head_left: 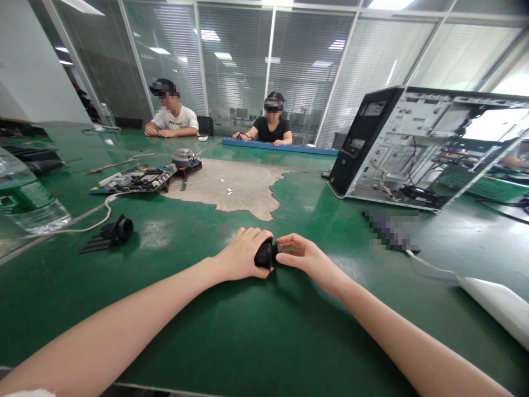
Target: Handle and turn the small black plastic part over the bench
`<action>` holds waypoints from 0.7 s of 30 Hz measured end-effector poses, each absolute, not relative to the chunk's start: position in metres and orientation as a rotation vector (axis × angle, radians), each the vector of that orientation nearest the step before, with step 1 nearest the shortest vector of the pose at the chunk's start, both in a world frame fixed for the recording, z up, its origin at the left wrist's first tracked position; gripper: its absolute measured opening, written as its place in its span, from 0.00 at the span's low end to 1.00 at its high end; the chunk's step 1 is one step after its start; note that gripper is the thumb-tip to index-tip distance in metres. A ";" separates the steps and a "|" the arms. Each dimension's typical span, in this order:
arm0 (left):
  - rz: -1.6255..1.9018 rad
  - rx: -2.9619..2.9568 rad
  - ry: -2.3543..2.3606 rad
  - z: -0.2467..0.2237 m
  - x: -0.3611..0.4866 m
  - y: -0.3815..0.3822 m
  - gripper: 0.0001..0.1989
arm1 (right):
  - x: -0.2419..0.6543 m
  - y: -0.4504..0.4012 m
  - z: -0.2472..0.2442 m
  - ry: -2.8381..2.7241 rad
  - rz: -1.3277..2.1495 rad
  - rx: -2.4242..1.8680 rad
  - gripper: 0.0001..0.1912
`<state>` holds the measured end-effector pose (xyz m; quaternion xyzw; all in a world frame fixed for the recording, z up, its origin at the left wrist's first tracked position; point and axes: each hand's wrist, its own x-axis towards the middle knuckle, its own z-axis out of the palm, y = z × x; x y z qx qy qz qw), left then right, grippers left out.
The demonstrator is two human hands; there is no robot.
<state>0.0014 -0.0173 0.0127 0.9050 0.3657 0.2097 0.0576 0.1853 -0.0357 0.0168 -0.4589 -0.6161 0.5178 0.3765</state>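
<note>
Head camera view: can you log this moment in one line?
left hand: grips black part | right hand: fingertips at its right end | beyond: circuit board, open computer case

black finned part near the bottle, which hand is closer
Left. The left hand, around a black object, lies to the right of the finned part; the right hand is farther right, at the object's other end.

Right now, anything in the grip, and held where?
Yes: the black part, left hand around its body, right hand fingers at its narrower end.
</note>
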 end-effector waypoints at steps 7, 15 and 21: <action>0.641 2.736 1.120 0.011 0.001 -0.015 0.26 | 0.168 -0.037 0.005 -1.573 1.253 -1.100 0.15; 0.635 2.763 1.126 0.010 0.001 -0.015 0.27 | 0.169 -0.050 0.001 -1.662 1.125 -1.030 0.12; 0.647 2.749 1.145 0.009 0.001 -0.016 0.26 | 0.168 -0.042 0.003 -1.584 1.241 -1.058 0.12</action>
